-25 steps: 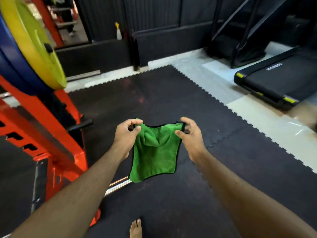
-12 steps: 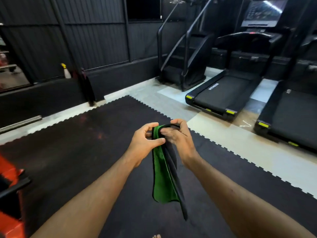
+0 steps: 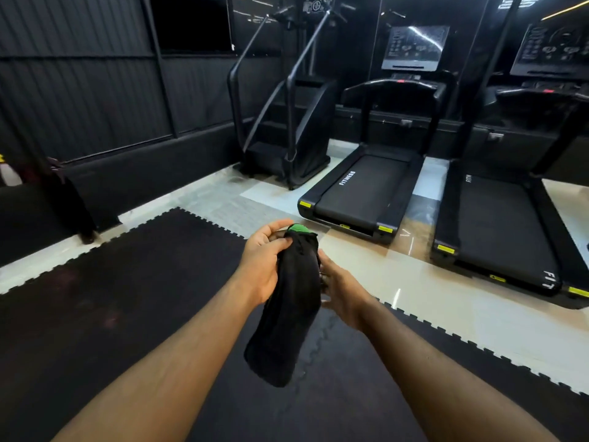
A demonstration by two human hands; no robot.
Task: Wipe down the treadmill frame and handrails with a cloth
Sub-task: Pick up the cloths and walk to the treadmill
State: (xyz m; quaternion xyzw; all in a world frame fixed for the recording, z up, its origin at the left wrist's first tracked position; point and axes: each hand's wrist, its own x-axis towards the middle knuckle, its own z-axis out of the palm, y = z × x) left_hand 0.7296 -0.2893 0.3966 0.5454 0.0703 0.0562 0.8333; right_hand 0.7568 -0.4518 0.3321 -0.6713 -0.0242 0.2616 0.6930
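A folded cloth (image 3: 288,311), black outside with a green patch at its top, hangs in front of me. My left hand (image 3: 263,260) grips its upper end, fingers curled round it. My right hand (image 3: 342,290) sits just right of the cloth with its fingers behind it; whether it holds the cloth is hidden. Ahead on the pale floor stands a black treadmill (image 3: 366,193) with handrails (image 3: 395,86) and a screen. A second treadmill (image 3: 503,231) stands to its right.
A black stair-climber machine (image 3: 287,129) stands left of the treadmills. Dark interlocking floor mats (image 3: 127,298) lie under me. A black low wall (image 3: 143,167) runs along the left, with a white spray bottle (image 3: 9,173) at the far left edge.
The cloth went from spread open, green side showing, to folded lengthwise with the black side out. The view turned right, away from the orange rack, toward the treadmills.
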